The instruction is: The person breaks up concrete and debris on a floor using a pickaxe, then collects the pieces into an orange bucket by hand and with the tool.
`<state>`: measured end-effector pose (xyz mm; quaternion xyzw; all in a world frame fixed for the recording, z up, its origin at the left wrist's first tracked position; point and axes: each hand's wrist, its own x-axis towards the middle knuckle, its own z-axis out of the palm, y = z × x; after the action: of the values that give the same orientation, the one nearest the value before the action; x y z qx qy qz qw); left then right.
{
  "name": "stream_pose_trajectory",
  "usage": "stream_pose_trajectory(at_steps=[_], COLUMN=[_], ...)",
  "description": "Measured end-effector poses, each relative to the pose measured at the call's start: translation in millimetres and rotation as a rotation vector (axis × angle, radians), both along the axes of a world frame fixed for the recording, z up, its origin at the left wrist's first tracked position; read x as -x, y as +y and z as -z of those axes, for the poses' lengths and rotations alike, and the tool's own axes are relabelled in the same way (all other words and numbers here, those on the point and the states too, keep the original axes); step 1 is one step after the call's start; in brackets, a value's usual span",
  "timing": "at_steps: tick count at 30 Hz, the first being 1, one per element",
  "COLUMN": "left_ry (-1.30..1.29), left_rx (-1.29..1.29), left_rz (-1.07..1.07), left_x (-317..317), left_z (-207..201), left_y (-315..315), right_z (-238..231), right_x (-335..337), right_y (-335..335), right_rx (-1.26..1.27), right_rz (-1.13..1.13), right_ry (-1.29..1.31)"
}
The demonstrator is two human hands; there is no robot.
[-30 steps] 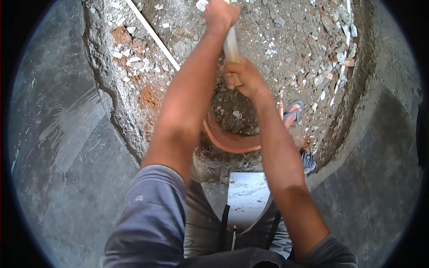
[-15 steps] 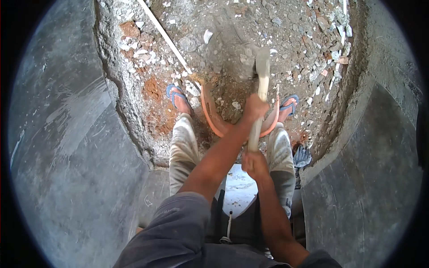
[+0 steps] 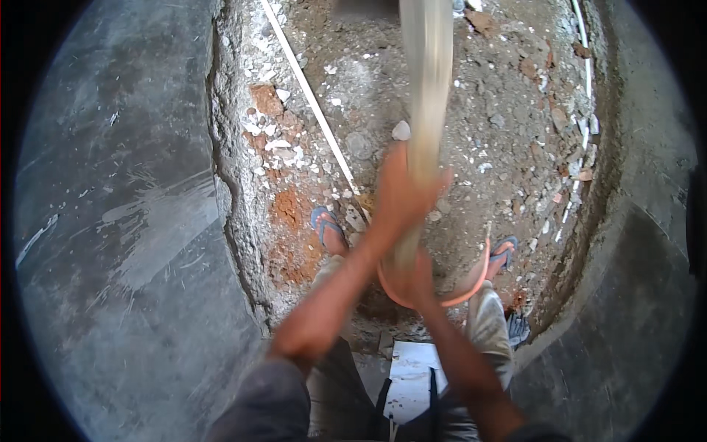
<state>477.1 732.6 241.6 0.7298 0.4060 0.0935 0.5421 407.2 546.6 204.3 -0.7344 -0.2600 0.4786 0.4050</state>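
Both my hands are closed around the pale wooden handle of a hoe (image 3: 428,88), which is raised toward me and smeared by motion. My left hand (image 3: 407,188) grips higher up the handle, and my right hand (image 3: 414,280) is wrapped round its lower end. The hoe's dark head is partly cut off at the top edge. Beneath my hands, between my sandalled feet, sits an orange pan (image 3: 475,289) with a curved rim; my hands and arms hide part of it. Loose soil and rubble (image 3: 471,191) lie in front of it.
A thin white pipe (image 3: 313,103) slants across the soil at left, and another white pipe (image 3: 587,81) runs along the right side. Broken concrete edges border the dug strip, with grey floor (image 3: 147,295) beyond. A grey glove (image 3: 518,329) lies near my right leg.
The hoe has come up off the soil, its head rising toward the top edge. My hands stay on the handle, and the whole view has shifted, with the ground appearing lower.
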Motion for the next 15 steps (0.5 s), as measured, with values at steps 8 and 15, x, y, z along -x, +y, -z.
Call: stream_pose_trajectory(at_steps=[8,15], left_ry=[0.211,0.828], left_rx=[-0.913,-0.475], left_rz=[-0.091,-0.038], left_x=[-193.0,-115.8], left_z=[92.4,231.4], left_y=[314.3,214.8], right_z=[108.6,179.4], right_x=[-218.1,-93.7], right_y=[367.2,254.5], right_rx=[-0.579,-0.179], right_rz=[0.320,0.666], right_ry=[0.605,1.410])
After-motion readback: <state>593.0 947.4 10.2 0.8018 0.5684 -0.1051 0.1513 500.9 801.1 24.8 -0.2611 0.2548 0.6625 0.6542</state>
